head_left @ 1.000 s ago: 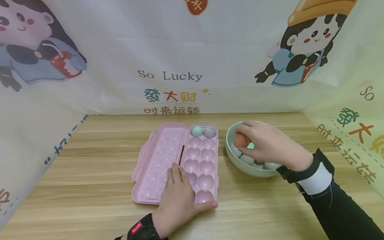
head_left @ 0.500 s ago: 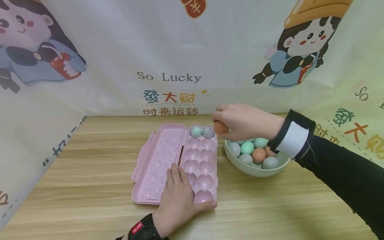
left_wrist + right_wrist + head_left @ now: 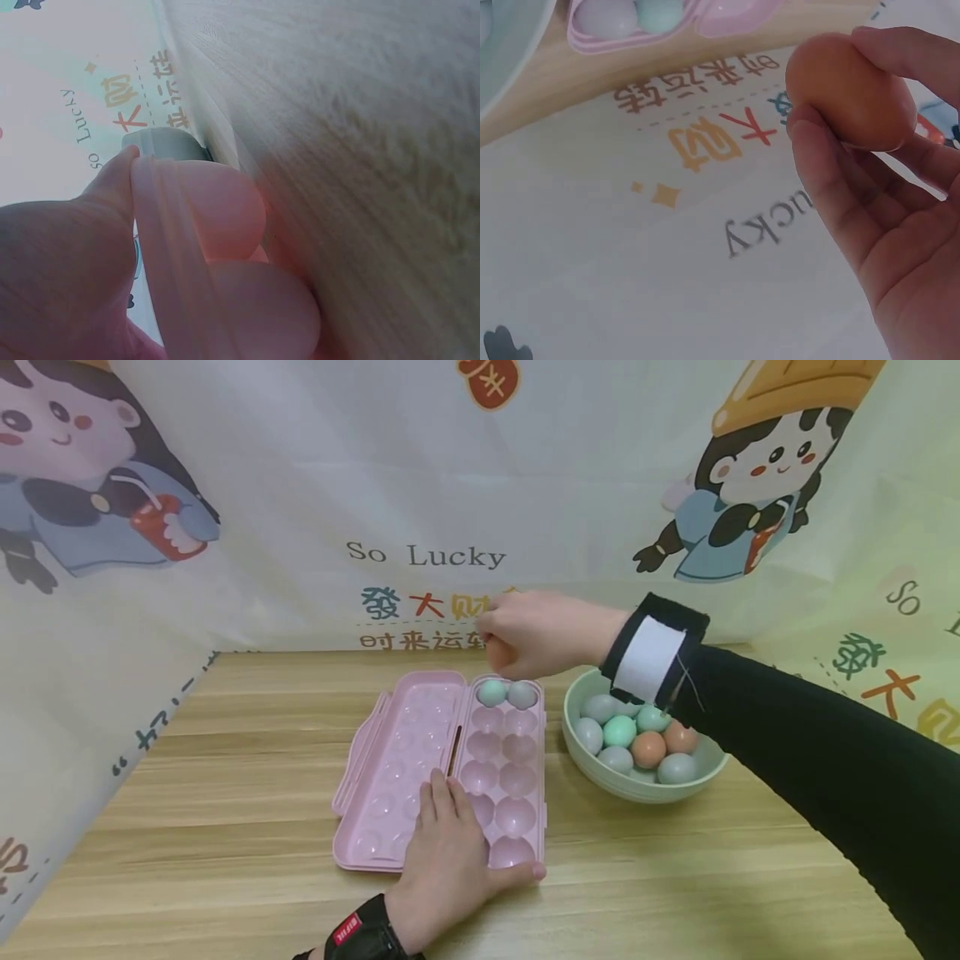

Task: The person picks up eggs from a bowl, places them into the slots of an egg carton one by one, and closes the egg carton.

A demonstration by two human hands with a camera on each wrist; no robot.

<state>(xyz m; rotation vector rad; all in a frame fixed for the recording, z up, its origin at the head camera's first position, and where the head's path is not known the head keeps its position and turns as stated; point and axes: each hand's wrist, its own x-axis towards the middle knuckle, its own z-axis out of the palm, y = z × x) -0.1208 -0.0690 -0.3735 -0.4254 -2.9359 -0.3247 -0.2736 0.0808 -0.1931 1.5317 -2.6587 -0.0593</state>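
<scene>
My right hand (image 3: 551, 631) pinches a brown egg (image 3: 847, 90) between thumb and fingers, raised above the far end of the pink egg carton (image 3: 542, 760). The carton lies open, its lid (image 3: 390, 756) folded to the left. A mint-green egg (image 3: 492, 693) and a grey-blue egg (image 3: 522, 695) sit side by side in its farthest row of cups. With straight fingers, my left hand (image 3: 446, 860) rests on the near part of the carton, covering some cups. Its thumb lies along the near edge, seen at the rim in the left wrist view.
Right of the carton stands a pale green bowl (image 3: 637, 791) with several grey-blue, green and brown eggs. My right sleeve (image 3: 780, 727) passes over the bowl's back right part. A printed cloth (image 3: 300, 510) hangs behind the wooden table (image 3: 240, 793) and along its sides.
My right hand has lifted the brown egg out of the bowl and carried it left, over the carton's far end. The left hand has stayed in place.
</scene>
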